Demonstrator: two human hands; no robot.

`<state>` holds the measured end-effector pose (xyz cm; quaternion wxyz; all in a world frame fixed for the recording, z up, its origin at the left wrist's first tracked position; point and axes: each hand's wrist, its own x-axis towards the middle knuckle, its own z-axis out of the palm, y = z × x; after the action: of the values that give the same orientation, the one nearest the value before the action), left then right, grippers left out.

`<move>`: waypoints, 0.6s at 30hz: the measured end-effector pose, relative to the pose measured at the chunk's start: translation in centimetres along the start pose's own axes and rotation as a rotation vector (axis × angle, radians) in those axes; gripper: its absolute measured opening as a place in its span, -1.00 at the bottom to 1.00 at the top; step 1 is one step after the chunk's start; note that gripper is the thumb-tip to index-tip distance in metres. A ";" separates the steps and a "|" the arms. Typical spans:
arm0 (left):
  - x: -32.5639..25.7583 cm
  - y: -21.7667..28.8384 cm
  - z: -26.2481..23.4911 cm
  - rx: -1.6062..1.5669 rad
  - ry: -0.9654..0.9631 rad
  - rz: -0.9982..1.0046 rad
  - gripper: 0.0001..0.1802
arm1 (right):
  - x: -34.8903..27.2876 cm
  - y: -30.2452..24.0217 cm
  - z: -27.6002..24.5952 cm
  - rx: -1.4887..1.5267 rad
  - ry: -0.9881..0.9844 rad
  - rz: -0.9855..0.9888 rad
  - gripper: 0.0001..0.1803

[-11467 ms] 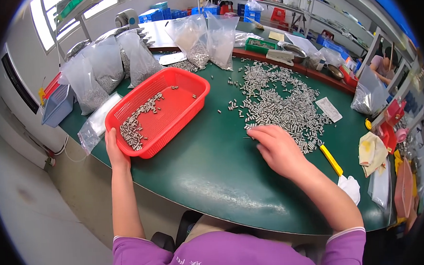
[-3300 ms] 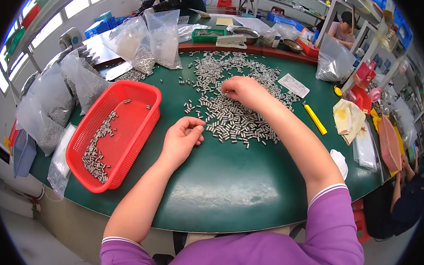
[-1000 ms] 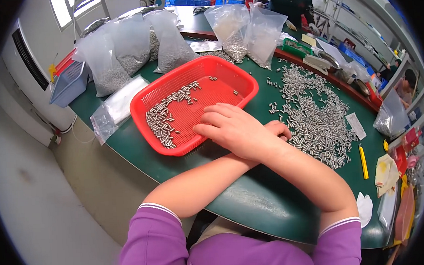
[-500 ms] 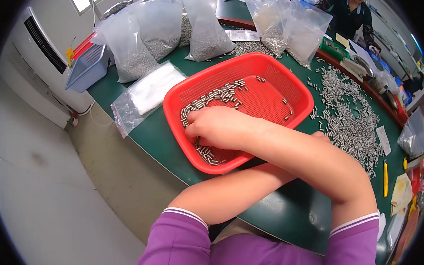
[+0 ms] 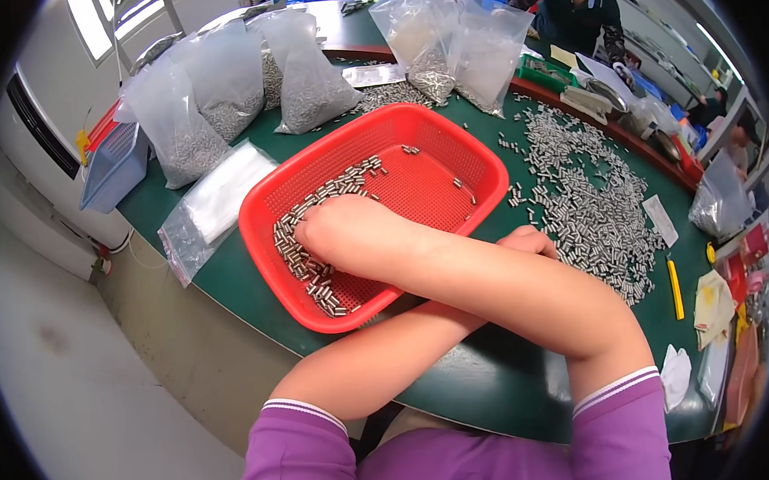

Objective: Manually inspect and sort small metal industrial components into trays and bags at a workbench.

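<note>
A red perforated plastic basket (image 5: 476, 153) stands on the green table, with small silvery metal cylinders (image 5: 300, 205) heaped along its left side. My right arm crosses over my left. Inside the basket, my right hand (image 5: 336, 232) is closed, its curled fingers down among the cylinders; its fingertips are hidden. Right of the basket, my left hand (image 5: 531, 241) shows partly beyond my right forearm, fingers bent and closed near the table. Whatever it holds, if anything, is out of sight. A wide loose pile of similar cylinders (image 5: 587, 203) spreads to its right.
Clear plastic bags of metal pieces (image 5: 311, 92) line the far side. A flat pack of white bags (image 5: 225, 192) lies left of the basket, near a blue-grey basket (image 5: 115, 163). A yellow cutter (image 5: 675, 286) lies at right. Another person (image 5: 572, 8) works beyond the table.
The whole view has shifted, so the basket sits further left in the picture. My right hand stays among the cylinders, curled deeper. More of my left hand shows beyond the right forearm.
</note>
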<state>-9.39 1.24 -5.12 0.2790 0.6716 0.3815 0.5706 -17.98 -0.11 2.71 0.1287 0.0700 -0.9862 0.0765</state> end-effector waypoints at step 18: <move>0.9 2.2 -0.3 0.151 -0.024 -0.205 -0.84 | -0.4 -13.2 1.1 0.239 0.322 -0.307 -0.90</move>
<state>-9.23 0.78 -2.81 0.2889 0.6549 0.4866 0.5008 -15.77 -13.15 3.31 0.2849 0.2204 -0.9149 0.1823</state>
